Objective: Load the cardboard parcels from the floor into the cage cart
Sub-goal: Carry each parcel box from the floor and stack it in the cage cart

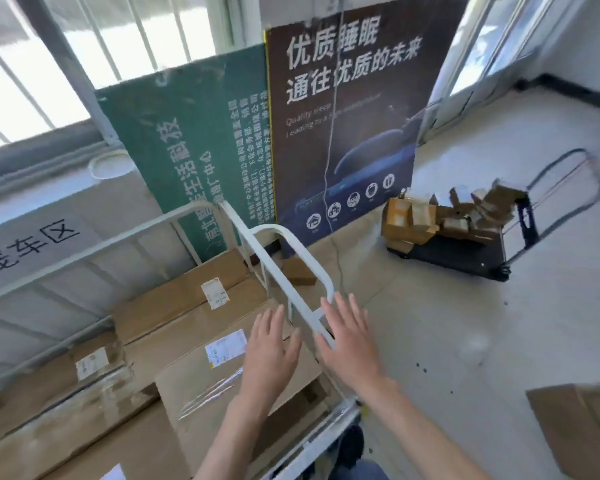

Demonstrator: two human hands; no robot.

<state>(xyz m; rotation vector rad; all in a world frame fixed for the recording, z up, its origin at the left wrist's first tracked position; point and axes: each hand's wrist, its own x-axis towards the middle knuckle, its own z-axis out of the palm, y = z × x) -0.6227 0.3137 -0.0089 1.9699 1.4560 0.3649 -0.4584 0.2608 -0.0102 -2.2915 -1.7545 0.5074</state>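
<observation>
The white cage cart (pixel 284 271) fills the lower left, its rail running diagonally through the middle. Inside it lie several large flat cardboard parcels (pixel 184 296) with white labels. My left hand (pixel 271 348) hovers open over the nearest parcel (pixel 201 393), fingers spread, holding nothing. My right hand (pixel 349 337) is open too, just right of the cart's rail near its curved handle. A small parcel (pixel 298 271) lies on the floor beyond the rail. Part of another cardboard parcel (pixel 582 427) shows on the floor at the lower right.
A black platform trolley (pixel 465 254) piled with several small cardboard boxes stands at the right. A green sign (pixel 194 147) and a dark poster (pixel 347 116) lean against the wall behind the cart. Pale floor stretches to the right.
</observation>
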